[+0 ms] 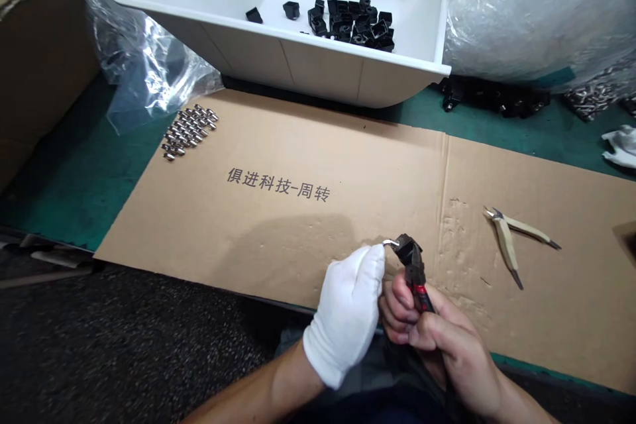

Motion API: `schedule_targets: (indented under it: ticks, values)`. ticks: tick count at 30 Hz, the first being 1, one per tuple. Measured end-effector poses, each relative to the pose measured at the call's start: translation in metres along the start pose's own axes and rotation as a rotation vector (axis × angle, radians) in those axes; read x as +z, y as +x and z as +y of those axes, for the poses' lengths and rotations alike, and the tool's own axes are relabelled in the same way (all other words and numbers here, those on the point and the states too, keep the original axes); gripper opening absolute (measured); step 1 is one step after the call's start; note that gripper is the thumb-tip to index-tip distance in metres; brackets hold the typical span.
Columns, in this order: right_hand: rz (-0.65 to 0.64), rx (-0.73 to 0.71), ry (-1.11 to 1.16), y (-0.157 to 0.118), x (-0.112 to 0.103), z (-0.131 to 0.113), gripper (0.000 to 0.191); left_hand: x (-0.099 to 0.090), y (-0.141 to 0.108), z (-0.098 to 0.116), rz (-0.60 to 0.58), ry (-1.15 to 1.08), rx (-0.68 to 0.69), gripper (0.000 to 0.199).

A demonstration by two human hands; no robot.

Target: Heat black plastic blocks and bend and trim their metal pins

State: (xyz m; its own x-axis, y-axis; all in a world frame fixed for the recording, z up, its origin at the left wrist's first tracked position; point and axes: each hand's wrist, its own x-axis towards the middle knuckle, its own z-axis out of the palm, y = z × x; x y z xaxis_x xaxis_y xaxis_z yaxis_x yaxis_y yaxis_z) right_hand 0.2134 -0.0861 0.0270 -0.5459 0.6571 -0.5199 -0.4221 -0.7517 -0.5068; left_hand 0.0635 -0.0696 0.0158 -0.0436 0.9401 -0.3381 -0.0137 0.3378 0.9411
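The white-gloved left hand pinches a bent metal wire at the tip of red-handled pliers, held shut in the bare right hand; the hands nearly touch, so a slip could nick the glove or flick the wire away; beyond lie a cardboard sheet, spare pliers, steel studs, and a white bin of black plastic blocks.
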Motion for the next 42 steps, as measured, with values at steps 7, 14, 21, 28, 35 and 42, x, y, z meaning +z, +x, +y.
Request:
schedule_targets:
  ticks: [7,14,21,28,35,42]
  values:
    - [0.012,-0.061,0.041,0.010,0.008,0.007,0.018,0.010,-0.003,-0.001,0.085,-0.013,-0.015,0.039]
    - [0.001,-0.107,-0.209,0.000,-0.002,0.006,0.012,0.006,-0.005,-0.002,0.026,0.112,0.089,0.038]
    - [0.085,-0.148,-0.554,-0.013,-0.017,-0.006,0.008,-0.004,-0.005,0.013,-0.099,0.288,0.104,0.036]
    - [0.064,-0.133,-1.057,-0.031,-0.035,-0.042,0.007,-0.016,0.003,0.029,-0.218,0.732,0.285,0.031]
    - [0.020,-0.128,-1.454,-0.042,-0.043,-0.068,0.014,-0.011,0.018,0.029,-0.368,1.256,0.428,0.032]
    - [-0.009,-0.009,-1.688,-0.039,-0.040,-0.084,0.010,-0.011,0.035,0.028,-0.471,1.522,0.532,0.032]
